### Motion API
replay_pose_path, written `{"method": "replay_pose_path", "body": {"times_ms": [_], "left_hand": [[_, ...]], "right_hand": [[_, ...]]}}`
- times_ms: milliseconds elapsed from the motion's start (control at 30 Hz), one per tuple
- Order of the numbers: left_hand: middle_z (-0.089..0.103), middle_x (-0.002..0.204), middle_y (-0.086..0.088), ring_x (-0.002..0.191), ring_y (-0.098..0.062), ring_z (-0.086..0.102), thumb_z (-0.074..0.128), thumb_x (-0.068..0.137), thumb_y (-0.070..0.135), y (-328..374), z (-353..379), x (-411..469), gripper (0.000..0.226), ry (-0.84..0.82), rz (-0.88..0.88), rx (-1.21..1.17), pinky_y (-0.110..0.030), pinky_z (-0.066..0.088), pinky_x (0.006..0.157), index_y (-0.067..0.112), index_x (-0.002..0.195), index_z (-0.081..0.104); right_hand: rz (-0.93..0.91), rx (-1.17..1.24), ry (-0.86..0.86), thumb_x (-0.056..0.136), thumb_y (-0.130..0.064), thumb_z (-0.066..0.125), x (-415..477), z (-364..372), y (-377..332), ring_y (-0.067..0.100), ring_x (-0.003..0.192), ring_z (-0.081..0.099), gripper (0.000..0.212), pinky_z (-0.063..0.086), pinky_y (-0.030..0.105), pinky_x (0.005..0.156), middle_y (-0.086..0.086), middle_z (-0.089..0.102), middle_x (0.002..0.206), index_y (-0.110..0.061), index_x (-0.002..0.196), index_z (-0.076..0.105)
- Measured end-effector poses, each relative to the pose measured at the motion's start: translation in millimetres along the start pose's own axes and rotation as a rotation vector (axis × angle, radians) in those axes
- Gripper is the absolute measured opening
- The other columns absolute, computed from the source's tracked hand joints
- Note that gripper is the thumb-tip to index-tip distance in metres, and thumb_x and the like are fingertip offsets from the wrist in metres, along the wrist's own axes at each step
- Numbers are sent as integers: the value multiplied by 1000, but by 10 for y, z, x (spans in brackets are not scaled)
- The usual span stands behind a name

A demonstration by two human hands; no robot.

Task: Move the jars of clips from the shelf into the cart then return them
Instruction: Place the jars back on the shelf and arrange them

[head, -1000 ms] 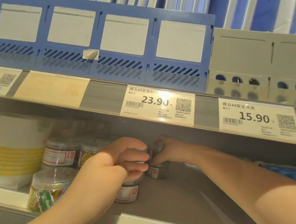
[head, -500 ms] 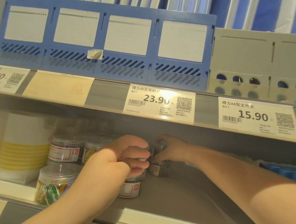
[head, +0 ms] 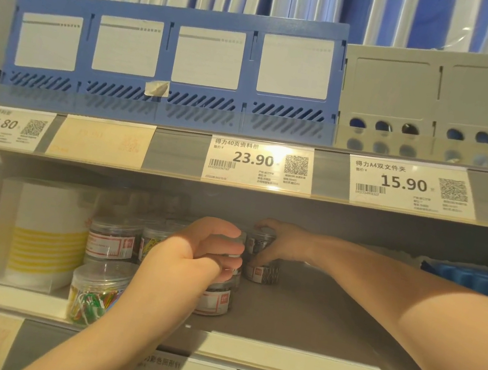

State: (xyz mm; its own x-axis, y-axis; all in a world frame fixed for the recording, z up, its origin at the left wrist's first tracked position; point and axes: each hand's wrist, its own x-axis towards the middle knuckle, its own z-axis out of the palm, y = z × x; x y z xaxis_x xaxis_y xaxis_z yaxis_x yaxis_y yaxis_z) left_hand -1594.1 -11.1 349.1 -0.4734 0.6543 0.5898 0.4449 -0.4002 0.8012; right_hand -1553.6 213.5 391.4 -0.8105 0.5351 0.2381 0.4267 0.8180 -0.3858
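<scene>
1. Reaching into a shop shelf [head: 311, 318] with both bare arms, we meet two short stacks of small clear jars of clips near the middle of its grey board.
2. Our left hand [head: 207, 250] comes in over the front edge. Its fingers are curled round the nearer jar [head: 241, 243], which they mostly hide. That jar seems to stand on a bottom jar [head: 214, 299] with a red label.
3. Our right hand [head: 283, 244] reaches deeper toward the back edge. Its fingers and thumb are wrapped over the farther jar [head: 259, 244], which sits on a lower jar [head: 262, 274] of dark clips.
4. No cart is in view, so we cannot tell whether these jars are being taken out or put back.
5. If they are coming out, we judge each needs a small straight lift, then a level pull toward the front edge. The shelf above is low and other jars stand close on the left.
6. Near the left end, a jar of coloured clips [head: 96, 292] stands at the front edge, with labelled jars [head: 112, 241] behind it. A white box [head: 39, 233] with yellow stripes stands beside them, and blue packs [head: 475, 279] lie at the right end.
7. On the shelf above, price labels [head: 258, 164] line the front edge. A blue file rack [head: 176, 57] stands beside a grey rack [head: 439, 97].
</scene>
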Motion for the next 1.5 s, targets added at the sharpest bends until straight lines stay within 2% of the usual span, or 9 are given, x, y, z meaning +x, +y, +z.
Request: {"method": "replay_pose_path", "body": {"times_ms": [167,300,533,667,767,1100,1267,1367,1500], "left_hand": [[73,84,-1,82,-12,69,40,59,5,10,8,-17,39,12,-12,0,-20,56,72,19,86,64],[73,84,2,84,-10,69,41,56,11,14,4,-26,40,28,-12,53,-26,55,78,21,87,63],[73,81,3,84,-12,69,42,56,12,38,16,-38,38,60,-45,103,-37,55,84,21,86,64],[73,77,3,83,-15,69,40,54,12,50,31,-41,38,86,-57,109,-38,55,85,20,84,64],[72,77,2,83,-17,69,40,54,12,52,32,-38,38,91,-69,120,-39,54,85,20,82,64],[72,78,-2,83,-18,69,39,55,11,45,37,-37,38,98,-69,157,-37,55,84,18,83,64],[72,77,1,80,-15,68,41,55,12,91,68,-60,36,98,-71,183,-37,55,84,20,81,64],[71,75,3,82,-17,68,42,55,14,104,81,-59,34,113,-80,197,-43,54,87,22,80,64],[71,79,0,89,-25,67,48,54,26,149,97,-90,30,125,-87,275,-47,53,85,30,79,64]], "right_hand": [[40,26,1,71,-31,81,-1,30,9,21,134,34,104,33,23,99,4,30,151,-24,149,13],[47,38,-7,70,-31,82,-3,37,2,22,136,32,113,30,21,98,6,28,152,-23,151,4],[57,52,28,69,-33,82,-19,55,37,22,134,34,109,32,21,98,4,30,151,-23,150,10],[40,23,54,70,-34,81,-40,54,29,20,127,41,93,38,24,97,2,39,145,-20,146,28],[33,36,59,70,-34,81,-54,46,36,19,126,43,90,40,25,98,1,40,143,-20,144,32],[43,104,24,71,-31,81,-75,21,54,19,128,40,90,39,24,99,1,37,146,-21,145,31],[42,125,21,72,-29,81,-64,40,81,18,127,40,89,38,21,93,1,37,145,-21,145,30],[59,134,17,71,-31,81,-67,49,91,19,131,37,96,35,24,101,-1,33,149,-21,147,23],[84,134,-26,72,-35,79,-123,-53,12,23,135,33,107,35,26,101,4,23,154,-23,151,8]]}}
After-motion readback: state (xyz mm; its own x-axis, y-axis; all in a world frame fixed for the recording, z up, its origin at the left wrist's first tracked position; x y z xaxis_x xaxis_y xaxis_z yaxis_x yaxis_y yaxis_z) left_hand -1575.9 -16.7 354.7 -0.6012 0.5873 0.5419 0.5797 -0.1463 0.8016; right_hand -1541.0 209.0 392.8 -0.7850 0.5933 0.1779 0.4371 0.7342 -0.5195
